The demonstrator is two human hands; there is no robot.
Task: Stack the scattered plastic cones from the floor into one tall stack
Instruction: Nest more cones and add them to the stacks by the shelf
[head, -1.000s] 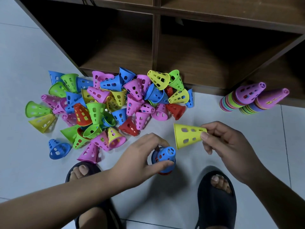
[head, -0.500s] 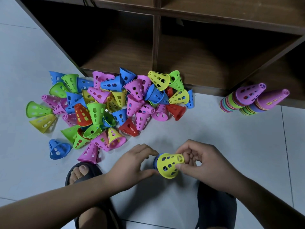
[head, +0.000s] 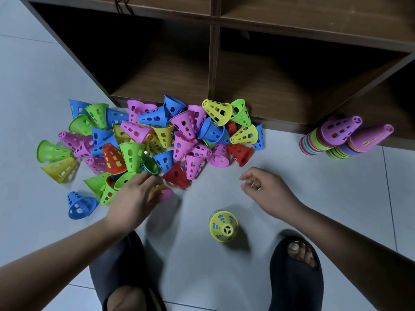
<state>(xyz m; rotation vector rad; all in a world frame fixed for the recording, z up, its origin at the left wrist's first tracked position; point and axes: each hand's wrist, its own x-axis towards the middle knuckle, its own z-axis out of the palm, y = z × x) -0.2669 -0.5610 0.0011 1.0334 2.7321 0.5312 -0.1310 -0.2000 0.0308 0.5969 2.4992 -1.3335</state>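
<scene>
Centrally, perforated plastic cones (head: 157, 140) heap on smooth tile (head: 325, 198). Left hand (head: 134, 196) covers a blurred pink cone (head: 165, 194), grip unclear. Right hand (head: 267, 187) hangs loosely curled, empty, above the yellow-topped stack (head: 224, 225).

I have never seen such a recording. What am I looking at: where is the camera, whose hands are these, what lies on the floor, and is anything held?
There is no machine: a person works with bare hands. One camera, worn on the head, looks down, so you see the arms and the feet in black slippers. On the grey floor, before a wooden shelf, lies a pile of coloured plastic cones. Between the feet stands a small stack with a yellow cone on top; two taller stacks stand at the right. The right hand is loosely curled and holds nothing. The left hand reaches onto a pink cone at the pile's edge; blur hides whether it grips it.
</scene>
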